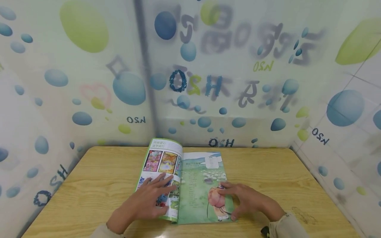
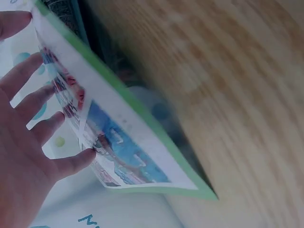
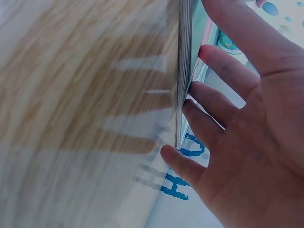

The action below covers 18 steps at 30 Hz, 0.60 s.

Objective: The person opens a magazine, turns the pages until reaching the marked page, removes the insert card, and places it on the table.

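An open magazine (image 1: 194,198) lies on the wooden table, its left page tilted up off the surface and its right page flatter. Spread across the left page's lower half is my left hand (image 1: 146,198); in the left wrist view its fingertips (image 2: 88,156) touch the printed pictures. My right hand (image 1: 245,198) rests at the right page's outer edge, over an illustration of a figure in pink (image 1: 216,198). In the right wrist view, the fingers (image 3: 213,102) lie loosely along the page stack's edge (image 3: 184,61). Neither hand pinches a page.
The wooden table (image 1: 98,185) extends on both sides of the magazine. Behind it and at both sides stand pale walls (image 1: 166,109) with blue and green spots and mirrored lettering. A small dark object (image 1: 265,231) sits by the right sleeve.
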Each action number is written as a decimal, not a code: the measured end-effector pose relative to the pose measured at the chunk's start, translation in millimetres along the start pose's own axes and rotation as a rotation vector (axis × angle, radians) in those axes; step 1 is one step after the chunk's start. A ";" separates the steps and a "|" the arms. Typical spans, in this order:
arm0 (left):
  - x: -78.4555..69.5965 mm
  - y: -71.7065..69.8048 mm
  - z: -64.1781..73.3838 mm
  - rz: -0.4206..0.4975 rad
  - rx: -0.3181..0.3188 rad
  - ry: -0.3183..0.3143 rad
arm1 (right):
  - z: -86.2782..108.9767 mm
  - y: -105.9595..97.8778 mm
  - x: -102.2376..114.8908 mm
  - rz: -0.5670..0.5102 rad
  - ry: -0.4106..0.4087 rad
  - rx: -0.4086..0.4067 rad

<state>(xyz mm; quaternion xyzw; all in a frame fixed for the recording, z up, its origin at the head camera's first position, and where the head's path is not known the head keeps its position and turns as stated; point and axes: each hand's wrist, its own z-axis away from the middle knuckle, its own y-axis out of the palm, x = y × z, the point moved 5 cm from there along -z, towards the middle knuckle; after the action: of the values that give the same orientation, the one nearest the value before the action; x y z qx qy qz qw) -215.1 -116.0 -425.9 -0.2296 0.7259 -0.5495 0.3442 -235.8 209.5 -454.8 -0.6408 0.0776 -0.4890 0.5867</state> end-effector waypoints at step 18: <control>-2.1 7.7 1.7 0.058 -0.072 -0.014 | 0.3 -2.3 2.0 -0.018 0.003 0.003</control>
<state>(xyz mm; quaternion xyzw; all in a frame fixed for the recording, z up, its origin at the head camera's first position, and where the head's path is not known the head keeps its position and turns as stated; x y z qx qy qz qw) -212.1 -113.4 -433.0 -0.2247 0.7491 -0.5111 0.3565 -235.6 209.0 -451.8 -0.6401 0.0719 -0.4953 0.5829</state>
